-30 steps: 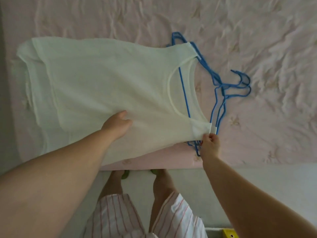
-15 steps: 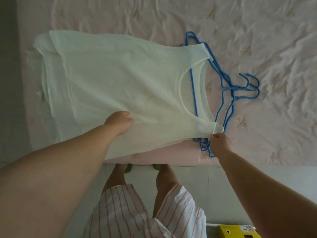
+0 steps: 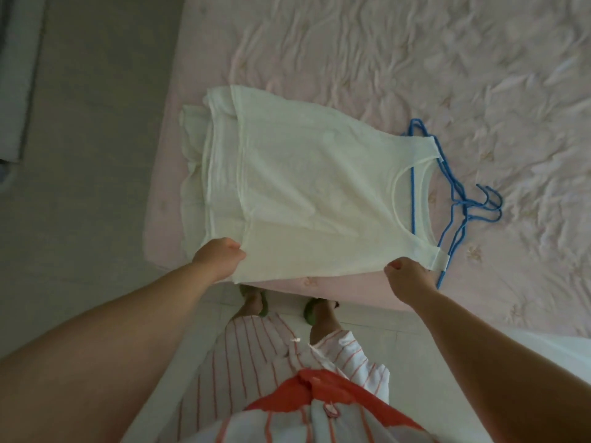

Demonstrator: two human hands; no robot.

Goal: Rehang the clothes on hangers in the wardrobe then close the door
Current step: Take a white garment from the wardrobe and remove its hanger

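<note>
Gripping the white top's (image 3: 319, 199) near edge, both hands' (image 3: 219, 255) (image 3: 411, 278) fingers curl tight above blue hangers (image 3: 460, 199).

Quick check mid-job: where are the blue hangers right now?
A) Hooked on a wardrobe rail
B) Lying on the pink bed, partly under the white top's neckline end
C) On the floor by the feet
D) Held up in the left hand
B: the blue hangers lie on the pink bed, one bar showing through the neck of the white top, which both hands grip at its near edge.
</note>
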